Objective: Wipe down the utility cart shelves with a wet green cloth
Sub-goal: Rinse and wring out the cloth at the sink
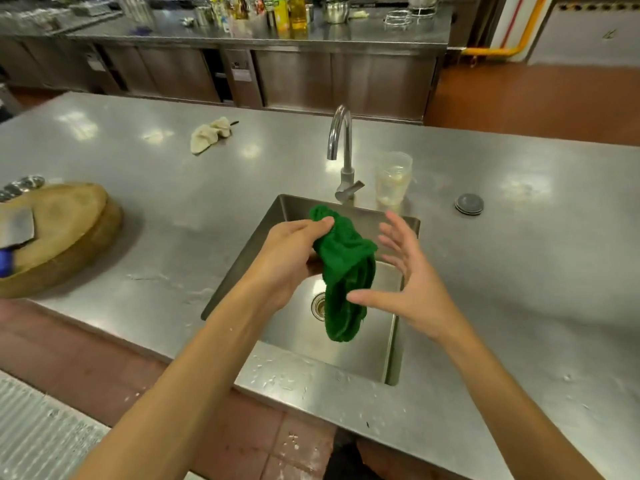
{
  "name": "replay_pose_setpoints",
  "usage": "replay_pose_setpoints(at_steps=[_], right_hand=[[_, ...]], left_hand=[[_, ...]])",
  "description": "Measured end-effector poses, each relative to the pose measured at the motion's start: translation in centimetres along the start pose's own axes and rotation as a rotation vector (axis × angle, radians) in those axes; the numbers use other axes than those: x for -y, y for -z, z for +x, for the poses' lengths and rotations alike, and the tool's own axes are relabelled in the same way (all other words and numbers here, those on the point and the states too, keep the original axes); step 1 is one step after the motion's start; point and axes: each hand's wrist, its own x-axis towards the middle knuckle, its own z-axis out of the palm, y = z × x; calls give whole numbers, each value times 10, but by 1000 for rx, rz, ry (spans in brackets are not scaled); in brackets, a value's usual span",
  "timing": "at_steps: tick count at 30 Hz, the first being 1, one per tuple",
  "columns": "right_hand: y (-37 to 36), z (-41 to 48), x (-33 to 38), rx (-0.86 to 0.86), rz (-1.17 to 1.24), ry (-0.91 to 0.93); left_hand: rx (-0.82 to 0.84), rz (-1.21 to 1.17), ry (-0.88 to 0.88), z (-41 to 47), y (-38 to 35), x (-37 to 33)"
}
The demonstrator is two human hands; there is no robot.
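Over the steel sink in the worktop, the left hand grips the bunched, seemingly wet green cloth, right hand spread empty beside it; no cart visible, wiping seemingly unstarted.

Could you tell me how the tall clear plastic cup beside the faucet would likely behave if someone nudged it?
The tall clear plastic cup looks thin-walled and nearly empty, so it is probably light. It stands narrow and upright, so it may tip rather than slide. The stainless steel counter looks smooth, with droplets near the sink, so it could also skid.
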Motion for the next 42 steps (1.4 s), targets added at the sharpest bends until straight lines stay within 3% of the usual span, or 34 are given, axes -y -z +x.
replay_pose_setpoints(at_steps=[3, 5, 10, 14, 16, 20, 22, 27, 30, 32, 35, 37, 42], right_hand=[[-15, 32, -13, 124, -67, -140], [-22, 54, -23, 43, 20, -173], [-20, 99, -28, -178, 103, -271], [-18, 118, -22, -226, 244, -359], [-17, 125, -18, -236, 269, -339], [-23, 132, -9, -258, 222, -266], [-31, 134, -2, -264, 196, -241], [-47, 134, 19, -195, 264, -221], [-43, 130, 31, -76, 70, -146], [-39, 122, 37, -68, -267, -67], [-32, 112, 38, -118, -821, 215], [-23, 119, 29, -20, -1086, 321], [-11, 150, -4, -33, -1219, 460]], left_hand=[[69, 55, -22, 21, -2, -10], [59, 26, -6, 34, -3, -16], [-163, -45, 143, 72, 19, -18], [-243, 116, 162, 101, 32, 10], [-201, 154, 44, 110, 37, 27], [191, 414, -256, 106, 33, 47], [278, 464, -364, 104, 18, 55], [-60, 258, -443, 126, 5, 57], [-112, 150, -386, 140, 6, 50], [-119, 181, -403, 149, 9, 39], [-59, 299, -462, 166, 22, 28], [51, 396, -499, 176, 30, 25], [254, 596, -510, 174, 15, 23]])
